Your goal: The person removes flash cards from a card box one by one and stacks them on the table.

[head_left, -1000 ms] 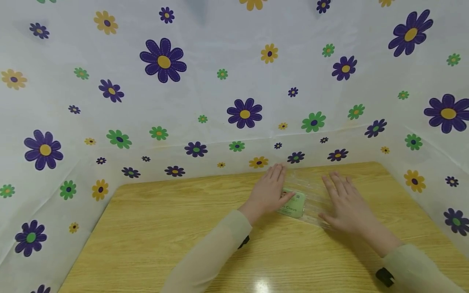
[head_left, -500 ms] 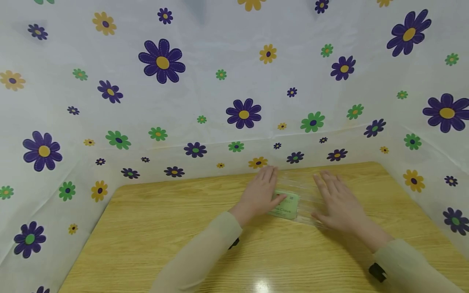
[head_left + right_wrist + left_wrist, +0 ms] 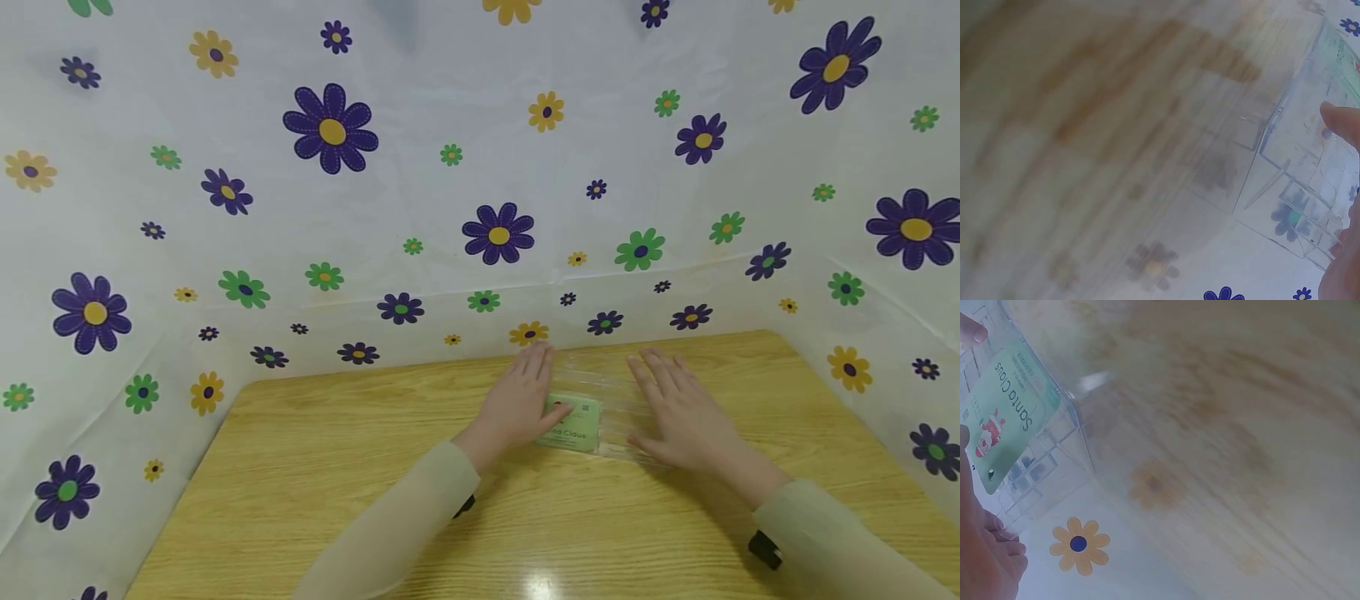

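Observation:
A clear plastic box [image 3: 618, 406] with inner dividers lies on the wooden table near its back edge. A green card [image 3: 581, 423] reading "Santa Claus" shows at the box's left part; the left wrist view gives its small Santa picture and punched hole. My left hand [image 3: 512, 410] lies along the box's left end, fingers straight, thumb over the card. At the opposite end, my right hand [image 3: 684, 417] rests with straight fingers and its thumb [image 3: 1340, 120] on the clear top. Both hands hide parts of the box ends.
A white sheet [image 3: 420, 200] printed with purple, yellow and green flowers rises behind the table and along both sides. The wooden tabletop [image 3: 337, 442] extends left and in front of the hands, with a light reflection near the front.
Both hands and the clear plastic box with its green card have slid left along the table. The fingers keep nearly the same pose.

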`<action>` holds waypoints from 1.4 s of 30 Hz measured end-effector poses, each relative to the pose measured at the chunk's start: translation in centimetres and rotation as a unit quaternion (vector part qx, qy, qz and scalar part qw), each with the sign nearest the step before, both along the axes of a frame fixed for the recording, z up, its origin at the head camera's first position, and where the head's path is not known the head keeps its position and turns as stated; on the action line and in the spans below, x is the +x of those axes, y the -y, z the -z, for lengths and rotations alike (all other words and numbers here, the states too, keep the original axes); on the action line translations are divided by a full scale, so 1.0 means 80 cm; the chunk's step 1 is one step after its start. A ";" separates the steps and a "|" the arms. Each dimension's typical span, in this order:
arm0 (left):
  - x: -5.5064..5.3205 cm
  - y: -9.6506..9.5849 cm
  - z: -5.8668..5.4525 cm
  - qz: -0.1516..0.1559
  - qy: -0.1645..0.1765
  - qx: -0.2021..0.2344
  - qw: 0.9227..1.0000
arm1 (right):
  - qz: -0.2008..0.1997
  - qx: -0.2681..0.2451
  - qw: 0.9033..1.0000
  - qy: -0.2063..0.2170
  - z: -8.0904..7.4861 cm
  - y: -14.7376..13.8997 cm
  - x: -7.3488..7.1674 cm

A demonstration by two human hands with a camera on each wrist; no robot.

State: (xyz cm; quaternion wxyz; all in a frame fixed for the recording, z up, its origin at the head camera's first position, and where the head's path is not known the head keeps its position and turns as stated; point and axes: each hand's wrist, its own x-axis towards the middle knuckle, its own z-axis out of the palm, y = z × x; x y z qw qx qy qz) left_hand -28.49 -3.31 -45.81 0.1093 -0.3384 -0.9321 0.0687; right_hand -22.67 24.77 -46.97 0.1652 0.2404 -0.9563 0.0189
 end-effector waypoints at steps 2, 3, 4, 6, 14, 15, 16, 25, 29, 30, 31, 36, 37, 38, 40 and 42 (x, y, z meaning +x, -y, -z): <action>0.001 0.004 0.001 0.000 0.001 0.003 1.000 | -0.006 -0.004 1.000 -0.003 0.001 0.002 -0.001; 0.002 0.006 0.001 0.000 0.003 0.006 1.000 | -0.008 -0.004 1.000 -0.006 0.002 0.003 -0.002; 0.004 0.008 0.001 0.000 0.006 0.011 1.000 | -0.011 -0.006 1.000 -0.007 0.002 0.004 -0.003; 0.006 0.013 0.001 -0.001 0.012 0.020 1.000 | -0.016 -0.009 1.000 -0.007 0.003 0.007 -0.004; 0.013 0.031 -0.001 -0.006 0.023 0.038 0.999 | -0.022 0.002 1.000 0.002 -0.001 0.023 -0.007; 0.014 0.033 -0.001 -0.009 0.025 0.037 0.999 | -0.020 0.006 1.000 0.007 -0.002 0.025 -0.007; 0.015 0.035 -0.002 -0.011 0.025 0.036 0.999 | -0.017 0.009 1.000 0.013 -0.002 0.028 -0.007; 0.022 0.051 -0.005 -0.026 0.031 0.033 0.999 | -0.028 0.015 1.000 -0.002 0.000 0.045 -0.012; 0.027 0.060 -0.004 -0.029 0.036 0.040 0.998 | -0.034 0.027 0.999 0.003 -0.002 0.052 -0.012; 0.029 0.063 -0.004 -0.030 0.038 0.041 0.998 | -0.036 0.028 0.999 0.004 -0.003 0.054 -0.013; 0.030 0.065 -0.004 -0.030 0.041 0.043 0.998 | -0.037 0.030 0.999 0.005 -0.003 0.056 -0.013; 0.038 0.077 -0.003 -0.034 0.043 0.041 0.998 | -0.041 0.035 0.999 0.006 -0.002 0.063 -0.015; 0.039 0.079 -0.003 -0.035 0.041 0.040 0.998 | -0.043 0.035 0.998 0.004 -0.001 0.065 -0.015; 0.041 0.082 -0.002 -0.037 0.039 0.039 0.998 | -0.045 0.033 0.998 0.005 0.000 0.067 -0.016; 0.043 0.087 0.000 -0.037 0.034 0.043 0.998 | -0.050 0.031 0.998 0.003 0.002 0.070 -0.016; 0.045 0.092 0.001 -0.033 0.031 0.050 0.998 | -0.054 0.029 0.998 0.005 0.003 0.074 -0.017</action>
